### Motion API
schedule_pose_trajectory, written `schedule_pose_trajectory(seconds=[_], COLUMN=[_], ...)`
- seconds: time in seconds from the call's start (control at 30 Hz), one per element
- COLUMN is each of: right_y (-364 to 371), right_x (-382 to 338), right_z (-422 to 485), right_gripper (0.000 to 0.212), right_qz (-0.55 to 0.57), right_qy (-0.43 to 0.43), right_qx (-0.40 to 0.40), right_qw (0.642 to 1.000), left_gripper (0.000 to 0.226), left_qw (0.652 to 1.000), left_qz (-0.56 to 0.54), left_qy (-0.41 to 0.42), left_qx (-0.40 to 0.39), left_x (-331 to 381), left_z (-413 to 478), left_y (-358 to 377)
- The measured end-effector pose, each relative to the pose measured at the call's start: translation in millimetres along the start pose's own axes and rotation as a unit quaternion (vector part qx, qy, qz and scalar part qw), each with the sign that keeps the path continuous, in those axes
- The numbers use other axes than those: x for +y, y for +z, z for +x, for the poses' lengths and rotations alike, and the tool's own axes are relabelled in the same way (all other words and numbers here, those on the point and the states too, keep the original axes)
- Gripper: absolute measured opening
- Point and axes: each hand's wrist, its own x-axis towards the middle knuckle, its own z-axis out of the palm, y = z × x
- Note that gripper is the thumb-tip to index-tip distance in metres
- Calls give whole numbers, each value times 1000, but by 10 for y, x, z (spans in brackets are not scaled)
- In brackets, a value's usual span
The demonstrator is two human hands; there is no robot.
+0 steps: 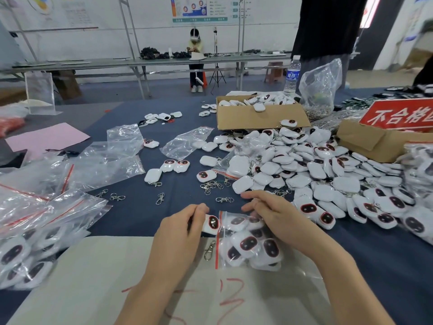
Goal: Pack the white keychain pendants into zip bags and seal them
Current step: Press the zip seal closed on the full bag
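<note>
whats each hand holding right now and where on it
Left hand grips a white pendant by its left end, at the mouth of the zip bag. Right hand lies on the bag's upper edge; a pinch cannot be told.
</note>
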Motion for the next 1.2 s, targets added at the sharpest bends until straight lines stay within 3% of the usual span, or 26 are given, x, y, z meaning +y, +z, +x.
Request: schedule_pose_trajectory(seconds=[0.1, 0.17, 0.27, 0.4, 0.6, 0.77, 0.83, 0.9, 0.97, 1.07, 1.2], right_y=[40, 72, 90, 97, 122, 81, 57, 35, 3, -53, -89], right_x=[-27, -53, -91, -126, -109, -57, -53, -69, -86, -101, -156], right_z=[-12, -14, -11, -13, 4, 17, 15, 8, 9, 3, -32], right_gripper=[19, 15, 29, 34, 39, 31, 25, 25, 37, 54, 32], right_qz=[-32, -52, -87, -114, -108, -75, -84, -97, -117, -116, -38], right_qy=[-12, -17, -16, -26, -23, -10, -7, 3, 19, 46, 59], right_qx=[-22, -38, -58, -52, -49, -48, -51, -56, -58, -54, -49], right_qw=[999, 998, 994, 992, 993, 996, 995, 994, 991, 991, 996], left_gripper=[30, 24, 26, 5, 26, 17, 17, 19, 26, 37, 50], left_qw=[999, 995, 981, 973, 932, 890, 897, 927, 961, 967, 968], left_qz=[-50, -71, -92, -166, -271, -386, -374, -306, -204, -178, -208], left_qy=[4, 14, 14, -57, -122, -166, -149, -107, -50, -1, 14], left_qx=[-18, -70, -168, -150, -210, -174, -182, -188, -178, -183, -140], left_x=[42, 84, 130, 139, 265, 401, 422, 416, 391, 357, 344], left_z=[-14, -30, -71, -63, -133, -141, -156, -198, -240, -308, -371], left_y=[4, 2, 27, 7, -16, -76, -75, -16, 63, 148, 199])
